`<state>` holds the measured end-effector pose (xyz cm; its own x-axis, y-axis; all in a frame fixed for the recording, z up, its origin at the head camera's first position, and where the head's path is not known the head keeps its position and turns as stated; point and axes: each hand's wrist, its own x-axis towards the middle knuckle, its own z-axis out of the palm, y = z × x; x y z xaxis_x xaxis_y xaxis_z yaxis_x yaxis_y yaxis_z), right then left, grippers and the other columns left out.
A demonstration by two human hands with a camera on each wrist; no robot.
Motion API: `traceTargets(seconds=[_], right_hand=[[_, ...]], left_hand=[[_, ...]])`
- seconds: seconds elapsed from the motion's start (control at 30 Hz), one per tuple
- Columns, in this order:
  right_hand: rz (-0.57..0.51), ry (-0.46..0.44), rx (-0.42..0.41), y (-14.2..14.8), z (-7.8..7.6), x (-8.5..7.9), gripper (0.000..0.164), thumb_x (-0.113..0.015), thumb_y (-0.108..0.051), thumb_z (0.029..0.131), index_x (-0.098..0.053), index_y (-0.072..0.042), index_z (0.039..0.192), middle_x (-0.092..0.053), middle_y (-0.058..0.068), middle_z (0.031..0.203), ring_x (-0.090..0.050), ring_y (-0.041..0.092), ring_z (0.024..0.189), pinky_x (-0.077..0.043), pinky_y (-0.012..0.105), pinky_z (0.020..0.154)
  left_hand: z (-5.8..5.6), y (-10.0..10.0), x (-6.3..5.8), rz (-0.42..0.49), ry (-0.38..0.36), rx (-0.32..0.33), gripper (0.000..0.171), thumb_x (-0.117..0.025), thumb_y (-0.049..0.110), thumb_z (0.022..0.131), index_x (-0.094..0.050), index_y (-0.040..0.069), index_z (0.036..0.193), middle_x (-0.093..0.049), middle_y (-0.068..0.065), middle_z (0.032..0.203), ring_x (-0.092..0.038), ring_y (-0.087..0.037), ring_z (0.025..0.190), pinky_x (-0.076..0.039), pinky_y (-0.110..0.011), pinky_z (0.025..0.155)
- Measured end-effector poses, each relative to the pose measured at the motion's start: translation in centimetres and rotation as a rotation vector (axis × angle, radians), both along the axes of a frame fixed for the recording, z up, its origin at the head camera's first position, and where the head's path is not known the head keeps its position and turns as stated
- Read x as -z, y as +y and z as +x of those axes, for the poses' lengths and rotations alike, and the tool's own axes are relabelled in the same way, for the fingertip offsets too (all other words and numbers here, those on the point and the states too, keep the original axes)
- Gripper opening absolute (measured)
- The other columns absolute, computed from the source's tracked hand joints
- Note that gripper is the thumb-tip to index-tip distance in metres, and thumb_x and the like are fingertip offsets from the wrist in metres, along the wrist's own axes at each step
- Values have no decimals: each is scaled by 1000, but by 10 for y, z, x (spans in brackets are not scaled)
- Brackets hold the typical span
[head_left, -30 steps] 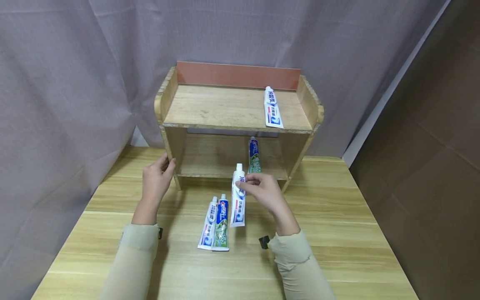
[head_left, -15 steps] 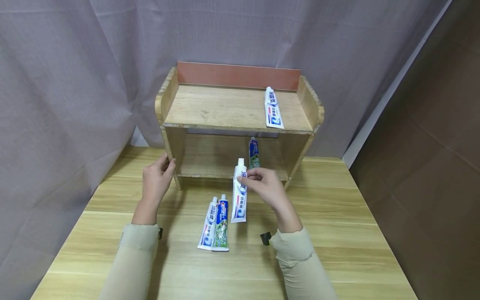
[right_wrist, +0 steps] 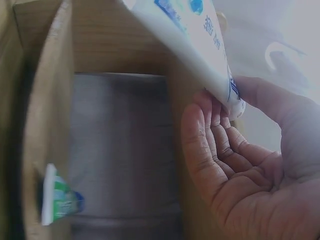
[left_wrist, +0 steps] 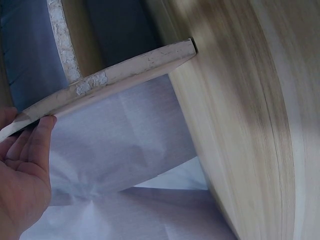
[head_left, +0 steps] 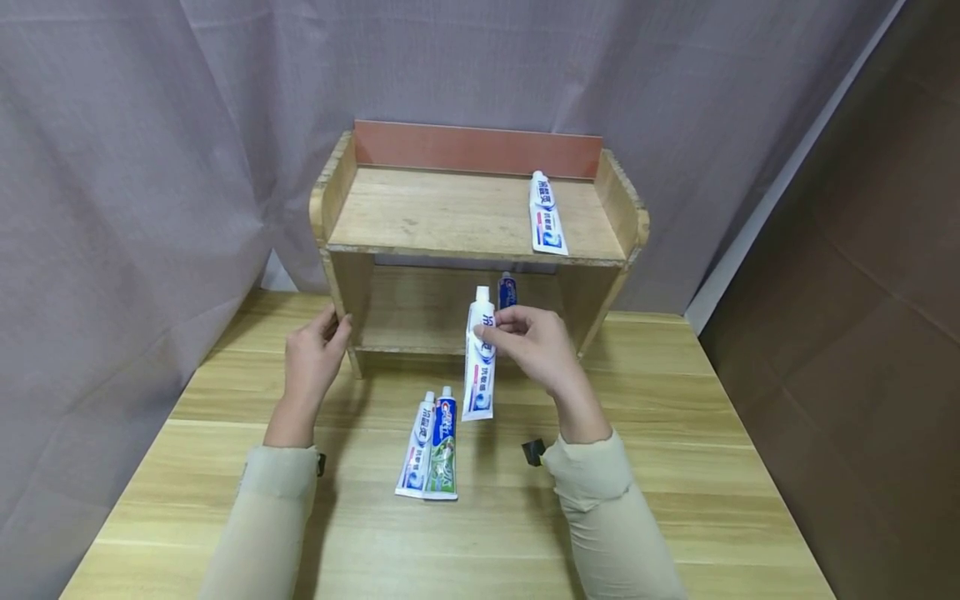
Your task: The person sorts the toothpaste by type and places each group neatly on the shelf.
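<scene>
My right hand [head_left: 540,346] pinches a white toothpaste tube [head_left: 478,375] between thumb and fingers, its cap pointing up and away. The tube is in the air before the lower level of a small wooden shelf [head_left: 427,208]. My left hand [head_left: 311,358] grips the front edge of the shelf's left side panel; in the left wrist view its fingers and thumb [left_wrist: 30,160] lie on either side of that board [left_wrist: 135,65]. A blue and green toothpaste tube [head_left: 507,290] lies on the lower level, partly hidden by my right hand. Another white toothpaste tube [head_left: 548,215] lies on the top level, right side.
On the wooden table [head_left: 712,458], a white toothpaste tube [head_left: 417,450] and a blue-green one [head_left: 442,450] lie side by side before the shelf. A grey curtain [head_left: 450,58] hangs behind; a brown panel [head_left: 862,292] stands at the right.
My right hand has moved forward and up toward the shelf with the white toothpaste tube, now covering more of the tube on the lower level. My left hand stays on the side panel.
</scene>
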<state>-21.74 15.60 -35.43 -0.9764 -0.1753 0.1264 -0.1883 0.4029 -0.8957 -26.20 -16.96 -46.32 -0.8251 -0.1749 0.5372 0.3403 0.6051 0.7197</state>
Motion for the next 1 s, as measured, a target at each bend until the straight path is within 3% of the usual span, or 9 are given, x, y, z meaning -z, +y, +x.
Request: traceTargets(seconds=[0.37, 0.67, 1.0], right_hand=[[51, 82, 24, -7, -9, -46, 29, -79, -35, 87, -74, -8, 99, -72, 6, 86, -67, 23, 74, -54, 28, 59], [72, 129, 27, -8, -24, -78, 29, -78, -32, 89, -74, -5, 98, -72, 8, 87, -66, 22, 74, -57, 28, 62], [86, 94, 70, -11, -53, -122, 30, -78, -29, 90, -73, -2, 102, -71, 9, 92, -68, 21, 75, -61, 26, 65]], left_hand=[[0, 0, 0, 10, -1, 4, 31, -62, 18, 99, -70, 2, 124, -72, -20, 111, -73, -33, 98, -62, -38, 80], [0, -1, 1, -3, 18, -3, 29, -64, 17, 98, -71, 2, 122, -72, -20, 110, -73, -33, 97, -63, -40, 80], [0, -1, 1, -4, 34, 9, 31, -64, 16, 98, -70, 2, 125, -71, -20, 111, -73, -33, 97, -63, -38, 79]])
